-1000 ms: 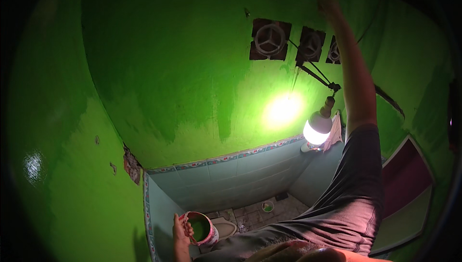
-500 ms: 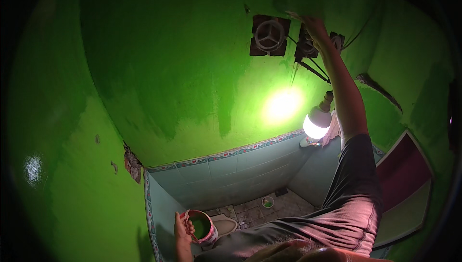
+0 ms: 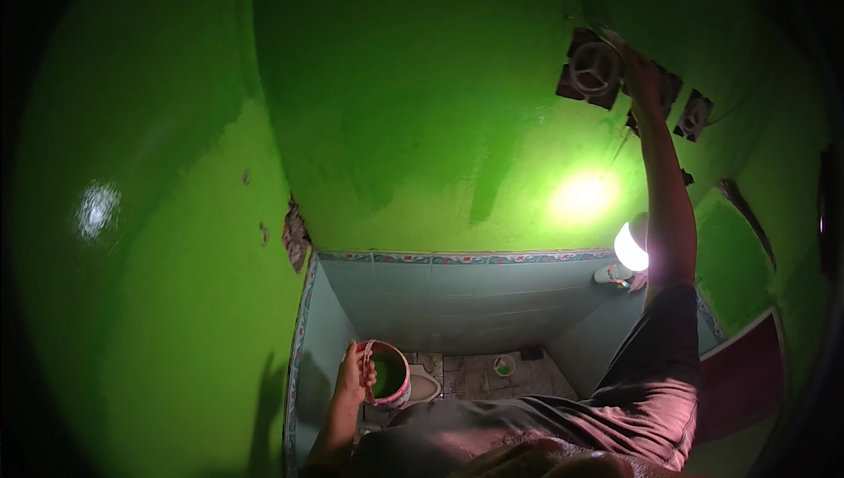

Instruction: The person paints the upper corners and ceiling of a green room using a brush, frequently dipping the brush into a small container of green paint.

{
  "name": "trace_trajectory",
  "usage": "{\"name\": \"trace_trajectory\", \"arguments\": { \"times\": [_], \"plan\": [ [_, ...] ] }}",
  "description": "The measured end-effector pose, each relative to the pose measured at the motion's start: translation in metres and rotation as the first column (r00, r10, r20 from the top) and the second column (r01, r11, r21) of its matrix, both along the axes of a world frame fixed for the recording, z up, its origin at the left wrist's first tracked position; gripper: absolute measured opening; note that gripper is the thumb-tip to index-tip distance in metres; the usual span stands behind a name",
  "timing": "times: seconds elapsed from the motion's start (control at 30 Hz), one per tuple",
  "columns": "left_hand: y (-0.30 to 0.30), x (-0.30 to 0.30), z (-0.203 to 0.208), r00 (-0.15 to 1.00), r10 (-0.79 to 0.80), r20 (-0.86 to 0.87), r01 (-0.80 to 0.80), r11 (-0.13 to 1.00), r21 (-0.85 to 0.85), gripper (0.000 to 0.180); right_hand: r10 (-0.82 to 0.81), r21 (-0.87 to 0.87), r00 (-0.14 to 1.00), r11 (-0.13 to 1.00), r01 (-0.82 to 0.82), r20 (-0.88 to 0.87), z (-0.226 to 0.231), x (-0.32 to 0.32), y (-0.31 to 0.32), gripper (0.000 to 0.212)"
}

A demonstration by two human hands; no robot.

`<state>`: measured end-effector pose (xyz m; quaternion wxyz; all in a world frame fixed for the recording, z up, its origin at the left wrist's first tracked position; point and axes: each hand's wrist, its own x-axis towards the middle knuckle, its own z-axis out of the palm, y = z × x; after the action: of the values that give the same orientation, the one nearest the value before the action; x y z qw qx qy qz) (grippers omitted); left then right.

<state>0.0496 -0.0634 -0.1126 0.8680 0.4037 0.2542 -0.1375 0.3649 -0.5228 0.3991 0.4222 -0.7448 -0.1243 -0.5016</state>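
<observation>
My left hand [image 3: 354,374] is closed on the rim and handle of a small paint bucket [image 3: 406,383], held low at the left. Green paint [image 3: 381,376] shows inside it. Far up at the right, my right hand [image 3: 643,76] reaches to the green wall [image 3: 422,144], beside the left one of several square vents [image 3: 594,70] and over the middle one. Its fingers look closed around something with a pale, thin edge [image 3: 610,36], too dim to make out. Darker green patches cover the wall's upper part.
A lit bulb [image 3: 630,249] hangs beside my right forearm, partly hidden by it. Below the patterned tile border [image 3: 457,258] are grey-blue tiles, a squat toilet [image 3: 425,385] and a small tub [image 3: 504,365] on the floor. A maroon panel [image 3: 743,377] stands at the right.
The view has turned, so the wall and vents sit farther right. My right hand has come closer to the left vent, and its arm now covers part of the bulb. The bucket remains in my left hand.
</observation>
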Motion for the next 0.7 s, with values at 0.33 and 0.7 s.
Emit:
{"name": "trace_trajectory", "arguments": {
  "times": [0.33,0.7],
  "plan": [
    [0.013,-0.035,-0.008,0.994,0.096,-0.058,-0.099,0.994,-0.052,0.05,0.54,0.351,0.715,0.839,-0.415,-0.445,-0.16,-0.124,0.145,0.032],
    [0.025,-0.08,-0.001,0.97,0.243,-0.027,-0.244,0.97,-0.024,0.05,0.802,0.56,0.236,0.562,-0.608,-0.549,-0.228,-0.085,0.314,0.029]
  ]
}}
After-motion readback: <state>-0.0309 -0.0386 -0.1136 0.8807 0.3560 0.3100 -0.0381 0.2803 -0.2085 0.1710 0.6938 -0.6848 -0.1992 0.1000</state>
